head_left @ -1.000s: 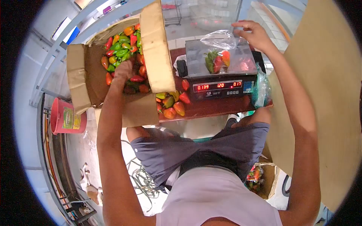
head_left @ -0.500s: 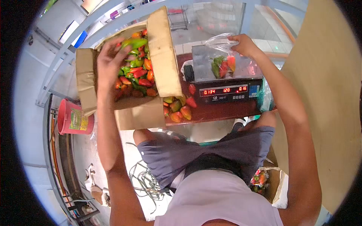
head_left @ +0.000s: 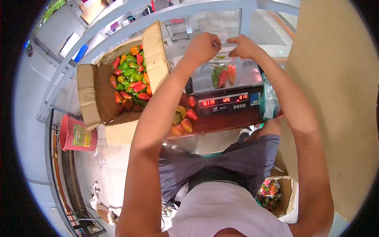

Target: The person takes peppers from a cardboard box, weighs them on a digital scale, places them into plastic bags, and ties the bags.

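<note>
A clear plastic bag (head_left: 237, 68) with several red and green peppers (head_left: 223, 76) in it rests on the metal plate of a digital scale (head_left: 227, 102). My right hand (head_left: 245, 48) pinches the right side of the bag's mouth. My left hand (head_left: 203, 47) is at the opposite side of the mouth, fingers curled in on the thin film. Just below the hands, a bit of green pepper (head_left: 220, 57) shows near the top of the bag. The scale's red digits read 0.110, 1.20 and 0.13.
An open cardboard box (head_left: 152, 59) of mixed peppers stands left of the scale. Loose peppers (head_left: 185, 120) lie on the red-brown table (head_left: 221, 118) by my left forearm. Plastic bags (head_left: 269, 98) hang at the scale's right. A pink bucket (head_left: 73, 136) stands lower left; bagged peppers (head_left: 270, 191) sit in a box below.
My left hand has moved right, from the pepper box to the bag's mouth, and the green pepper it held has left the box. The scale's first figure fell from 0.134 to 0.110.
</note>
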Action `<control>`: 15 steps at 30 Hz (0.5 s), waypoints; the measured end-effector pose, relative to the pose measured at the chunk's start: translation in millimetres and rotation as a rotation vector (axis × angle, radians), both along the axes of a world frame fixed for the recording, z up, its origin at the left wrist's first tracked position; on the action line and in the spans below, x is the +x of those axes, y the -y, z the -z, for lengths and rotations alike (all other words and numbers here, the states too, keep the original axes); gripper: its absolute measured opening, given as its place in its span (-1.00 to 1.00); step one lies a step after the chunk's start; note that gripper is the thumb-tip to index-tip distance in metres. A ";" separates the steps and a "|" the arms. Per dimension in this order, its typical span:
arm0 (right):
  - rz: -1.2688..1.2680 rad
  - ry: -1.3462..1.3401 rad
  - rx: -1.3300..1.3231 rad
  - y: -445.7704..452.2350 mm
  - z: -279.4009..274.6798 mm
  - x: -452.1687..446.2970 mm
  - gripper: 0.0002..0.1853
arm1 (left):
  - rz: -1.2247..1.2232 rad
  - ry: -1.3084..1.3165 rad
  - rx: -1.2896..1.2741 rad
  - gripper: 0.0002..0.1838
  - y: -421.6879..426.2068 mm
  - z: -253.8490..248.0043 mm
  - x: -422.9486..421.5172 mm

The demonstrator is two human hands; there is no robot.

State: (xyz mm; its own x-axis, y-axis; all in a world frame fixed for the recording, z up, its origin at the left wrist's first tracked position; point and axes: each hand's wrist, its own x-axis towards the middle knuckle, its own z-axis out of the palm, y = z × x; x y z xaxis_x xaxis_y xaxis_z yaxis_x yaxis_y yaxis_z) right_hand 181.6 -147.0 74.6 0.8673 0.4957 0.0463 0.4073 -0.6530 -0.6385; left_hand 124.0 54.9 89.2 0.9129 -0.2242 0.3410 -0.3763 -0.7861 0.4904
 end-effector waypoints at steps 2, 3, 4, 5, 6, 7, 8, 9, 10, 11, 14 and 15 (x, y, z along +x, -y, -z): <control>0.018 -0.009 -0.010 -2.8 1.7 0.5 -0.29 | -0.003 -0.004 -0.003 -0.77 -8.4 -1.9 1.0; 0.016 -0.021 0.000 -2.7 4.3 2.0 -0.29 | 0.002 0.022 0.027 -0.76 -11.6 -2.3 1.8; 0.018 -0.032 0.008 -1.2 6.9 3.3 -0.28 | 0.010 0.048 0.057 -0.75 -13.7 -2.6 3.2; 0.023 -0.043 0.016 0.5 9.7 4.6 -0.27 | 0.002 0.016 0.090 -0.73 -15.3 -2.8 5.0; 0.031 -0.066 0.011 1.3 13.2 6.3 -0.27 | -0.005 -0.016 0.121 -0.70 -16.8 -0.9 8.0; 0.039 -0.088 0.005 1.3 16.5 8.5 -0.26 | -0.013 -0.047 0.150 -0.68 -16.9 1.3 11.7; 0.046 -0.110 -0.003 2.0 19.7 10.3 -0.26 | 0.000 -0.069 0.186 -0.61 -15.9 4.2 15.4; 0.034 -0.112 -0.002 2.4 19.3 9.1 -0.26 | 0.011 -0.090 0.221 -0.55 -15.8 9.1 19.9; 0.021 -0.115 -0.002 3.1 18.9 7.7 -0.26 | 0.022 -0.112 0.255 -0.48 -15.8 14.6 23.9; 0.008 -0.119 -0.003 3.1 18.6 6.2 -0.26 | 0.052 -0.120 0.312 -0.42 -15.3 20.4 28.0; 0.022 -0.210 0.029 2.4 17.4 6.6 -0.26 | 0.104 -0.184 0.424 -0.27 -13.7 41.0 46.2; 0.012 -0.203 0.001 2.7 18.6 9.2 -0.25 | 0.098 -0.237 0.422 -0.24 -11.5 44.1 49.3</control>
State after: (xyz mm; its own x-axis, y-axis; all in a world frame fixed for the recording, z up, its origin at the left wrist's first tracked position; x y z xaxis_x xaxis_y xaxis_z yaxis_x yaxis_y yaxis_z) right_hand 190.8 -149.7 56.0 0.8645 0.4857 -0.1291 0.2629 -0.6559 -0.7076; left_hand 173.3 66.4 45.1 0.9221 -0.3867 -0.0127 -0.3749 -0.9011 0.2181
